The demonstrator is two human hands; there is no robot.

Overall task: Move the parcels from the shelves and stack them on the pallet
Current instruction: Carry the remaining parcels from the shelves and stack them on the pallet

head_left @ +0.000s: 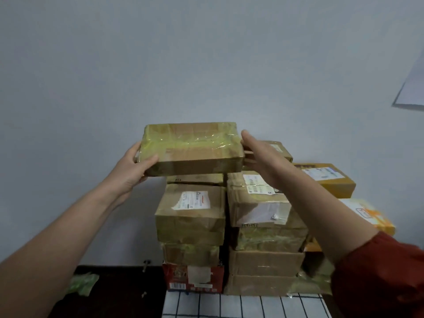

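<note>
- The parcel (192, 149) is a flat, oblong cardboard box, wrapped in glossy yellowish-green tape that crinkles across its top and both ends; bare brown card shows along its near side.
- It is held level in the air over the left column of a stack of parcels (190, 210). Whether its underside touches the box just below cannot be told.
- The stack stands in columns against the wall: brown taped cartons with white shipping labels, a red printed box (192, 277) at the bottom left, and a yellow-brown carton (328, 177) and an orange-and-white parcel (367, 214) further right.
- The stack stands on a white cloth with a dark grid (241, 306); a dark floor (110, 290) lies to the left, with crumpled green plastic (82, 283) on it.
- The wall (206, 53) is plain pale grey, with a sheet of paper (410, 88) at the right edge.
- The left hand (135, 166) grips the parcel's left end, thumb across the near side, fingers behind.
- The right hand (259, 154) clasps the right end, thumb up by the top edge, fingers bent against the end face; this arm wears a rust-red sleeve (378, 271).
</note>
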